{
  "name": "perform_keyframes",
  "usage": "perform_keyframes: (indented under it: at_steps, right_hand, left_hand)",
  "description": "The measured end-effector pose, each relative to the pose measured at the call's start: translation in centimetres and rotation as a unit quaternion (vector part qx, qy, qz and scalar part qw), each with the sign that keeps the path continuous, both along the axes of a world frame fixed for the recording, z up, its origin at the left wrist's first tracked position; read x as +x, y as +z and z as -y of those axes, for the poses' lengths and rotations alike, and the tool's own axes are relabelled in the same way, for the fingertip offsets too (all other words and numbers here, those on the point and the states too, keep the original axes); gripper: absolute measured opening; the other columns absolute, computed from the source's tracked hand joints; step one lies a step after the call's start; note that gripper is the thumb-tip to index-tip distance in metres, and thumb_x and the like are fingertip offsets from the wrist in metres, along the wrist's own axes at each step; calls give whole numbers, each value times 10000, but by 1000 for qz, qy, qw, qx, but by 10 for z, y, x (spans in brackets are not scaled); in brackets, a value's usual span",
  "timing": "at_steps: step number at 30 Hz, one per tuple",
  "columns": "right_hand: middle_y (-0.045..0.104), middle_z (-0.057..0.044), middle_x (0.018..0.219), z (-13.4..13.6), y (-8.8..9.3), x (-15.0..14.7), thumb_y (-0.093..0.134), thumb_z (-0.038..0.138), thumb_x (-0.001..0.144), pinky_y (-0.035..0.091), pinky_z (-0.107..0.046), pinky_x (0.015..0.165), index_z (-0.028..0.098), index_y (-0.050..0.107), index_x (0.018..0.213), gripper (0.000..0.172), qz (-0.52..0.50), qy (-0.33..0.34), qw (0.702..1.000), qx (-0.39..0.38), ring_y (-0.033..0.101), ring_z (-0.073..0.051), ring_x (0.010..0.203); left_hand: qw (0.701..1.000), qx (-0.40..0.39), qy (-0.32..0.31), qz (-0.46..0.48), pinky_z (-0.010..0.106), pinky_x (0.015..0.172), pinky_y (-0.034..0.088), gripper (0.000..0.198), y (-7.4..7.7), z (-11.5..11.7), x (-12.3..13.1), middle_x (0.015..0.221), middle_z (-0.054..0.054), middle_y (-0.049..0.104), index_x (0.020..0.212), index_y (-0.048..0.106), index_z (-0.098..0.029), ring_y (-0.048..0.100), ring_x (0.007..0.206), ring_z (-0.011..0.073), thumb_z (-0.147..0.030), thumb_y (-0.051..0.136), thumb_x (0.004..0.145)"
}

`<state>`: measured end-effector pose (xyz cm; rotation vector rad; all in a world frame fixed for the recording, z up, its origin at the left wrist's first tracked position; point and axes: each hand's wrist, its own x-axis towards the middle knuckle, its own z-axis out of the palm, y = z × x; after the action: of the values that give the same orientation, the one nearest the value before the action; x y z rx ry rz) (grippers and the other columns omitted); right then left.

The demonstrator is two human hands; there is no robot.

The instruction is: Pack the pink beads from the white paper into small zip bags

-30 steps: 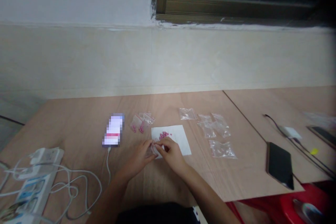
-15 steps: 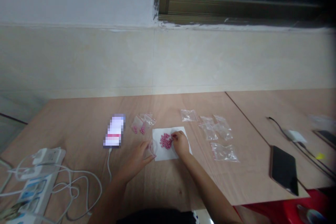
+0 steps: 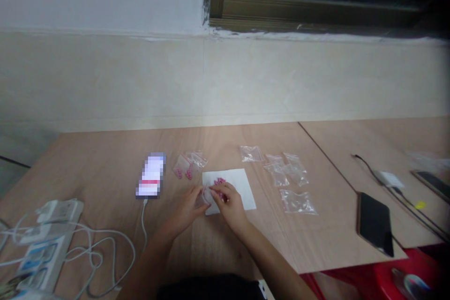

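One clear bag (image 3: 204,199) held at the edge of a paper sheet (image 3: 242,194), pinched by the nearly shut left hand (image 3: 188,208); right hand (image 3: 228,204), fingers curled, lies beside pink beads (image 3: 220,181), grip on bag unconfirmed.

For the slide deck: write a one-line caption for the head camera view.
Left hand and right hand hold a small clear plastic bag over white paper bearing pink beads.
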<state>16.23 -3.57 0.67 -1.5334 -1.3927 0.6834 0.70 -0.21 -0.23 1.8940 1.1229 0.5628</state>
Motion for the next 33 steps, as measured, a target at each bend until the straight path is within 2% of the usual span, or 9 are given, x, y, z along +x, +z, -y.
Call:
perform_keyframes:
  at_steps: [4, 6, 11, 15, 18, 21, 25, 30, 33]
  right_hand:
    - [668, -85, 849, -7, -12, 21, 523, 218, 805, 474, -323, 748, 161, 692, 841, 182, 27, -108, 991, -75, 593, -198, 820]
    - [665, -89, 876, -9, -16, 26, 537, 224, 806, 480, -316, 735, 155, 691, 840, 172, 39, -124, 986, -108, 595, -205, 833]
    - [557, -72, 1132, -8, -19, 20, 504, 311, 872, 493, -376, 791, 175, 541, 1107, 274, 32, -110, 985, -130, 573, -182, 936]
    - [544, -71, 1151, -4, -16, 20, 504, 313, 873, 491, -388, 801, 178, 524, 1129, 290, 25, -104, 986, -132, 567, -185, 953]
    - [585, -72, 1076, -4, -11, 26, 501, 323, 870, 500, -361, 762, 164, 567, 1060, 256, 21, -106, 987, -122, 584, -183, 897]
    - [649, -71, 841, -4, -2, 25, 507, 341, 843, 494, -308, 656, 152, 636, 840, 229, 13, -109, 988, -107, 599, -182, 742]
    - [641, -35, 716, 3, 7, 5, 572, 286, 782, 464, -285, 631, 181, 640, 699, 150, -4, -27, 999, -42, 574, -167, 684]
    - [646, -39, 721, 11, 4, -9, 574, 256, 772, 442, -276, 615, 199, 681, 728, 129, -16, 38, 999, -25, 558, -173, 708]
    - [664, -47, 765, 3, -8, 5, 530, 265, 796, 454, -278, 642, 184, 671, 788, 163, -22, -19, 999, -45, 576, -166, 705]
  left_hand:
    - [999, -20, 24, -7, 394, 890, 439, 353, 4, 6, -8, 1060, 69, 606, 1059, 552, -223, 554, 998, 244, -266, 651, 723]
    - [999, -31, 26, -10, 390, 880, 446, 339, 5, 9, -10, 1052, 65, 611, 1045, 562, -229, 561, 990, 247, -275, 654, 722]
    - [999, -35, 27, -9, 400, 900, 434, 347, 7, 12, -13, 1073, 71, 609, 1059, 559, -211, 552, 1019, 248, -268, 644, 728]
    - [999, -38, 28, -17, 413, 891, 437, 340, 8, 10, -14, 1056, 79, 614, 1045, 562, -198, 559, 1000, 255, -279, 645, 725]
    - [999, -35, 29, -16, 420, 895, 435, 342, 9, 7, -12, 1054, 82, 616, 1046, 563, -205, 557, 1006, 263, -271, 647, 721]
    - [999, -33, 24, -11, 409, 896, 437, 337, 9, 5, -7, 1047, 76, 622, 1038, 570, -217, 559, 1005, 259, -262, 650, 714]
    - [1000, -27, 12, 3, 396, 893, 438, 301, 8, 6, 1, 1027, 66, 624, 1001, 578, -203, 563, 993, 248, -250, 643, 711]
    - [999, -28, -2, 14, 381, 875, 441, 281, 3, 13, -3, 1030, 61, 617, 1013, 563, -199, 565, 975, 227, -268, 618, 747]
    - [999, -41, -3, 12, 388, 893, 431, 360, -1, 17, -11, 1089, 74, 601, 1083, 536, -199, 552, 1012, 234, -272, 630, 744]
